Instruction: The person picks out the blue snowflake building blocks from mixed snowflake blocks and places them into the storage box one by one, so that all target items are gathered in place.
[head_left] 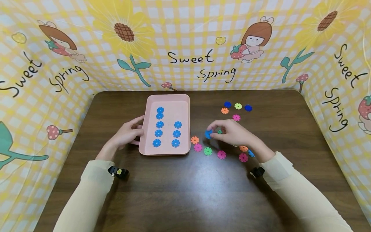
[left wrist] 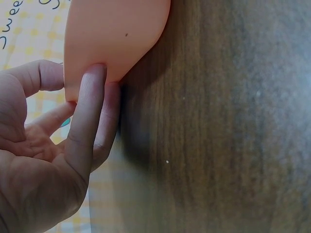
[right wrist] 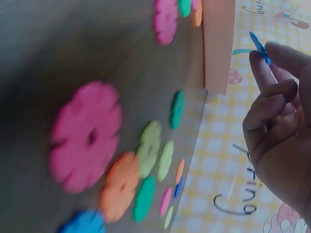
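Observation:
My left hand (head_left: 125,133) holds the left side of a pink rectangular tray (head_left: 187,129). In the left wrist view, fingertips press the tray's outer wall (left wrist: 116,34), and other digits reach its edges. Two columns of light-blue notched discs, one blue disc (head_left: 158,133) among them, lie inside. Right of the tray, my right hand (head_left: 232,132) pinches a light-blue snowflake disc (head_left: 208,134) between thumb and index finger, above the table. The right wrist view shows this disc (right wrist: 260,48) nearly edge-on.
Loose discs lie on the brown table (head_left: 174,190) around the right hand: an orange disc (head_left: 195,140), a green disc (head_left: 208,151), a pink disc (head_left: 221,154) and several others. Dark-blue discs (head_left: 227,104) lie farther back. A patterned cloth (head_left: 185,42) encloses the back and sides.

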The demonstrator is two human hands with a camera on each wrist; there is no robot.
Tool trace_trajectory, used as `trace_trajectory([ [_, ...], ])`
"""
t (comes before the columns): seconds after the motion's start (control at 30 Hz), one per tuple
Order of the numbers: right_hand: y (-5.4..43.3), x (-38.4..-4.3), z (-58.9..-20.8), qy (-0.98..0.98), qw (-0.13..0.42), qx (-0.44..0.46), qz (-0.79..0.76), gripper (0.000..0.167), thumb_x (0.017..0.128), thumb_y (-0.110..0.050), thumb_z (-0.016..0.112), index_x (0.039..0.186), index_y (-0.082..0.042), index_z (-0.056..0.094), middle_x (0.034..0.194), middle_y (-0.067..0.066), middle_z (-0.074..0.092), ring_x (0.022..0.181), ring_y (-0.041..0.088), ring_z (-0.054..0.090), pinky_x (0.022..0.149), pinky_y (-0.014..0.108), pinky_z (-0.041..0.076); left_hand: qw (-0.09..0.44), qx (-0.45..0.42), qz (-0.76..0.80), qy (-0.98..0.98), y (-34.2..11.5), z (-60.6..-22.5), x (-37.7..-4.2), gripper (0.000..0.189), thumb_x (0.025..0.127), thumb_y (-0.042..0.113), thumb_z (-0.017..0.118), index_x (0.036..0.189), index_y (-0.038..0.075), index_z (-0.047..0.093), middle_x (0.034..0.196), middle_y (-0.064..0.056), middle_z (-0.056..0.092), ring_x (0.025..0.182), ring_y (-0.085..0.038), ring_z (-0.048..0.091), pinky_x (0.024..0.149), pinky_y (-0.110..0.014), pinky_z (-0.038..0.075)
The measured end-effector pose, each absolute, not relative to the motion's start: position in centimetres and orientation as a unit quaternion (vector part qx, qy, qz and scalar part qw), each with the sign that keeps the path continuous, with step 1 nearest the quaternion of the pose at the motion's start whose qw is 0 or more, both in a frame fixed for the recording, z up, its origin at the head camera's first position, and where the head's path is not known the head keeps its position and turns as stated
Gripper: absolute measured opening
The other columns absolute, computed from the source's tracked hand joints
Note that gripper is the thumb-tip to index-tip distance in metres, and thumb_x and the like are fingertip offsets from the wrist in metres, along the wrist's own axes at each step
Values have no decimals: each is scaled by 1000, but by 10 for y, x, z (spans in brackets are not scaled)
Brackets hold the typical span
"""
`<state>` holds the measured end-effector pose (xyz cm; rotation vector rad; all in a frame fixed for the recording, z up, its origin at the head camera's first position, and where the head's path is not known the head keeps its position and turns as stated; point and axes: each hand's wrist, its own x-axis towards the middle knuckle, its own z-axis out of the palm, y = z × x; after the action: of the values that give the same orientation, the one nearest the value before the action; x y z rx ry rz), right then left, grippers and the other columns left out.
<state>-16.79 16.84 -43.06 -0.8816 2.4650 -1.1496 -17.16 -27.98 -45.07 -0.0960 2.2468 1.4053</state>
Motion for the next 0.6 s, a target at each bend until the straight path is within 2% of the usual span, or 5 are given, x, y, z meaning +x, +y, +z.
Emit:
trace_trajectory([
  [0.07, 160, -172, -430, 856, 126, -301, -402, 18, 98, -25, 75, 116, -22, 75, 103, -8, 71, 50, 14, 42, 50, 30, 38, 242, -35, 514, 822, -280, -451, -172, 78, 101, 16, 59, 167, 30, 21, 145, -26, 46, 113, -39, 60, 79, -46, 63],
  [0.37, 119, -192, -431, 856, 81, -268, -434, 19, 98, -24, 74, 116, -19, 75, 102, -6, 70, 57, 20, 40, 54, 34, 37, 244, -28, 516, 821, -278, -448, -171, 78, 100, 17, 60, 167, 29, 22, 144, -26, 47, 110, -37, 63, 80, -45, 63],
  [0.6, 90, -211, -440, 847, 69, -235, -471, 20, 98, -24, 74, 116, -17, 75, 103, -4, 71, 67, 21, 49, 59, 33, 42, 244, -29, 514, 822, -279, -448, -171, 78, 100, 16, 60, 167, 29, 23, 142, -26, 48, 109, -37, 63, 79, -45, 63],
])
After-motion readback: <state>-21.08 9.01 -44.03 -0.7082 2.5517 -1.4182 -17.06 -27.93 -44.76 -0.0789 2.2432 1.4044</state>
